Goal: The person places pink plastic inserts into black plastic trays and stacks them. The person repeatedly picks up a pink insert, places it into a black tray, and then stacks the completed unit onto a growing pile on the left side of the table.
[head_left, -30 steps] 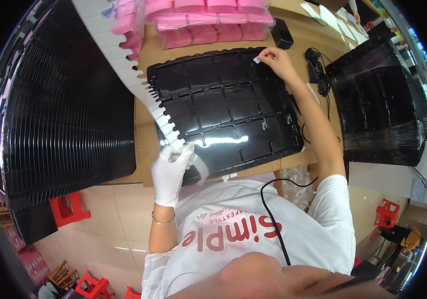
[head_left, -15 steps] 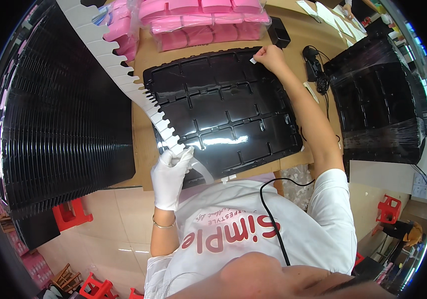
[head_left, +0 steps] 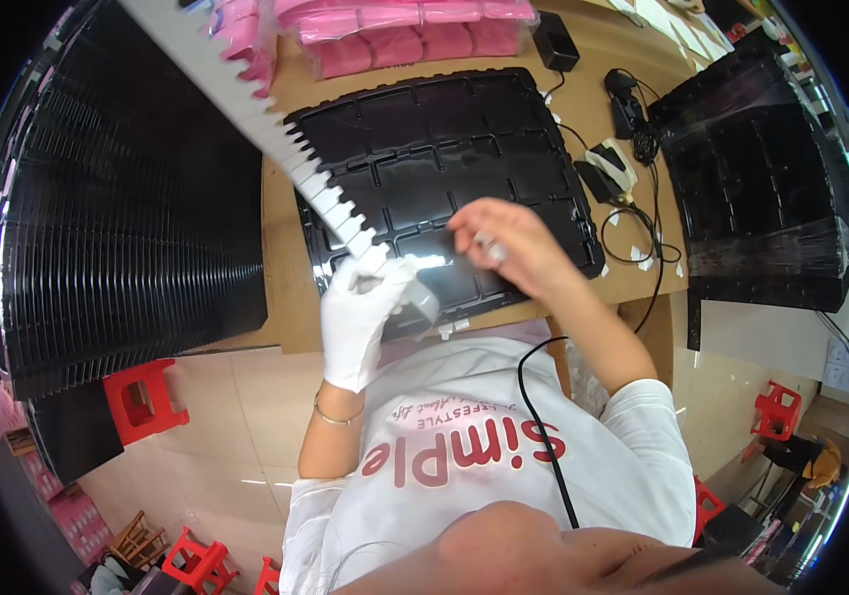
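Note:
A black plastic tray [head_left: 484, 109] with moulded ridges lies on the brown tabletop in front of me. My left hand [head_left: 353, 332], in a white glove, pinches a long white strip of tabbed labels [head_left: 276, 139] over the tray's near left part. The strip runs up to the far left, and its loose tail curls below the fingers. My bare right hand [head_left: 514, 248] is above the tray's near right part. Its fingers are partly curled and smeared by motion. A small whitish piece shows at them; whether it is held or worn is unclear.
A tall stack of black trays [head_left: 137, 208] stands at the left, and a film-wrapped stack [head_left: 752, 178] at the right. Pink bundles [head_left: 405, 40] lie behind the tray. A black box [head_left: 554, 42] and a cabled black device [head_left: 626, 104] sit to the right. Red stools [head_left: 147, 405] stand on the floor.
My right hand has moved from the tray's far right corner back toward me, over its near part. My left hand has shifted slightly right and up with the label strip.

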`<action>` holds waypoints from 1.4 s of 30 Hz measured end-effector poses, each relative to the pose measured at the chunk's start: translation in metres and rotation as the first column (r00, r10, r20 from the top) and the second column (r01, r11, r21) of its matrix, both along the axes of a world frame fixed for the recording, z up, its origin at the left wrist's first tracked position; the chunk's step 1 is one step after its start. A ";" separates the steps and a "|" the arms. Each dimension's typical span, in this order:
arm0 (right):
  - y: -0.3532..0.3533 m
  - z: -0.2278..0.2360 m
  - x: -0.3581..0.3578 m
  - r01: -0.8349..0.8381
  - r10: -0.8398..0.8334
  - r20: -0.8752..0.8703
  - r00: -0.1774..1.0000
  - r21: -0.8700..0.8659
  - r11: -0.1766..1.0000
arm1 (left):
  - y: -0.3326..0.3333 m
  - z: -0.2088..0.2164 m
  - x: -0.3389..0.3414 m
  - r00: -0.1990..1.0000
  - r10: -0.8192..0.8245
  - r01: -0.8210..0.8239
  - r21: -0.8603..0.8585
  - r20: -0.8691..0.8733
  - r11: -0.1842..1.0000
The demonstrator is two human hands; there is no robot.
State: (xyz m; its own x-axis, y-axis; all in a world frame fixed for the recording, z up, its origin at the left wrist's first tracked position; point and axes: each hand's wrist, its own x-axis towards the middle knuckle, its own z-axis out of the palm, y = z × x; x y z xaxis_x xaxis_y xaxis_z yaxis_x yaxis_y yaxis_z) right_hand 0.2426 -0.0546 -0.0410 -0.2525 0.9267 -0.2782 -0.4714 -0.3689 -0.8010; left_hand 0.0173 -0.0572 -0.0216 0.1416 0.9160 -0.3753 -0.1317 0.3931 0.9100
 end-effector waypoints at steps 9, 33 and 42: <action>-0.032 -0.005 -0.045 0.105 -0.283 0.569 0.772 0.324 0.940 | 0.001 -0.004 0.017 0.989 0.024 -0.021 -0.022 0.149 1.000; -0.048 -0.005 0.096 0.001 -0.321 0.947 0.020 0.321 0.947 | -0.007 -0.012 0.027 0.995 -0.042 0.050 0.089 -0.085 0.995; -0.051 -0.010 0.097 0.054 -0.329 0.943 0.051 0.327 0.944 | -0.017 -0.034 0.029 0.921 0.065 0.150 0.503 -0.384 0.851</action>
